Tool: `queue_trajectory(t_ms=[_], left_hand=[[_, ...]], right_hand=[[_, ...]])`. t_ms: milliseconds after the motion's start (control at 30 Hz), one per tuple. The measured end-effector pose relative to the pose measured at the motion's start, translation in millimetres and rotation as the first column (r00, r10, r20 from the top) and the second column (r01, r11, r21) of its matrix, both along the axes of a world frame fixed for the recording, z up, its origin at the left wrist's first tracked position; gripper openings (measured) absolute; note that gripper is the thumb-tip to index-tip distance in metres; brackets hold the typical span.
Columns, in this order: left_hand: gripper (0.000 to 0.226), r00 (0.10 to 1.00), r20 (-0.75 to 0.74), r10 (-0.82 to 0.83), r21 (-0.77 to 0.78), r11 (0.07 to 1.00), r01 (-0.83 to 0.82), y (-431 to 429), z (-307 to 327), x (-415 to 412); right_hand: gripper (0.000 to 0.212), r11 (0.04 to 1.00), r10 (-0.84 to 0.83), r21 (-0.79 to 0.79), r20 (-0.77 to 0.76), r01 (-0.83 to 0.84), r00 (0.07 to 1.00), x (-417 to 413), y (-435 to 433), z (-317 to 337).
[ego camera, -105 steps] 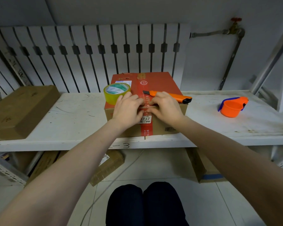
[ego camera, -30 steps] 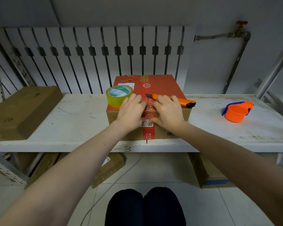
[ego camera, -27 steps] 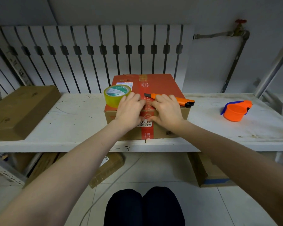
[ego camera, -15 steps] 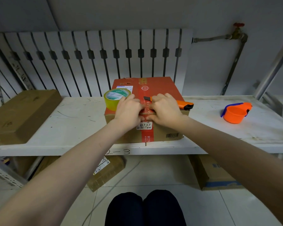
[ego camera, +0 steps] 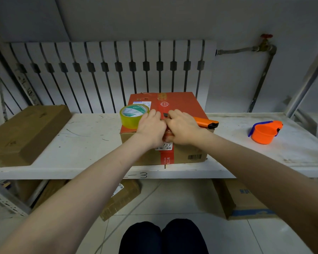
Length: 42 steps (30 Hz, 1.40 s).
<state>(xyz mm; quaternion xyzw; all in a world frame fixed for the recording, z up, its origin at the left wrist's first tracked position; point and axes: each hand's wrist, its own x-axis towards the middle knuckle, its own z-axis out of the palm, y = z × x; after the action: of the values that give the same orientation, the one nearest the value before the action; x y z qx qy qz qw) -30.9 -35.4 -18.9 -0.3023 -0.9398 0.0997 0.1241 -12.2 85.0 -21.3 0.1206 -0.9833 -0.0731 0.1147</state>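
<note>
A cardboard box (ego camera: 184, 153) with a red top stands on the white shelf (ego camera: 84, 143), and a red tape strip (ego camera: 167, 156) runs over its middle seam and down the front. My left hand (ego camera: 151, 128) and my right hand (ego camera: 183, 128) sit side by side at the box's front top edge. Their fingers are curled and pinch the tape strip at the seam. A roll of clear yellowish tape (ego camera: 133, 116) lies on the box top by my left hand. An orange utility knife (ego camera: 206, 122) lies on the box top behind my right hand.
A flat brown carton (ego camera: 24, 132) lies at the shelf's left end. An orange scoop cup with a blue handle (ego camera: 264, 132) stands at the right. A radiator and a pipe with a red valve are behind. More cartons sit on the floor under the shelf.
My fingers lay flat along the tape strip a second ago. They have since curled and drawn together at the box's front edge. Box, tape roll and knife have not moved.
</note>
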Motion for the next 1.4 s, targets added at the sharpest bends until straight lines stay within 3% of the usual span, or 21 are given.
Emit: queue_trajectory(t_ms=[200,500,833,1000,1200,1400], left_hand=[[0.064,0.994,-0.112,-0.007,0.011,1.000,0.008,1,-16,-4],[0.060,0.990,-0.139,0.018,0.066,0.998,-0.008,-2,-20,-5],[0.046,0.989,-0.142,0.031,0.219,0.976,0.001,-25,-22,7],[0.042,0.987,-0.156,0.024,0.302,0.953,0.024,-23,-30,8],[0.040,0.990,-0.139,0.011,0.243,0.970,0.023,-13,-23,9],[0.051,0.991,-0.133,0.031,0.270,0.963,0.006,-25,-25,8]], right_hand=[[0.054,0.995,-0.064,-0.080,0.011,0.064,0.998,4,-1,-9],[0.051,0.978,-0.156,-0.137,0.008,0.156,0.988,6,-7,-12],[0.060,0.987,-0.095,-0.133,-0.042,0.088,0.995,20,-2,-18],[0.039,0.985,-0.059,-0.167,-0.089,0.044,0.994,20,-4,-19],[0.033,0.995,0.000,-0.099,-0.044,-0.004,0.999,20,1,-14],[0.052,0.981,-0.056,-0.189,-0.041,0.047,0.998,21,3,-20]])
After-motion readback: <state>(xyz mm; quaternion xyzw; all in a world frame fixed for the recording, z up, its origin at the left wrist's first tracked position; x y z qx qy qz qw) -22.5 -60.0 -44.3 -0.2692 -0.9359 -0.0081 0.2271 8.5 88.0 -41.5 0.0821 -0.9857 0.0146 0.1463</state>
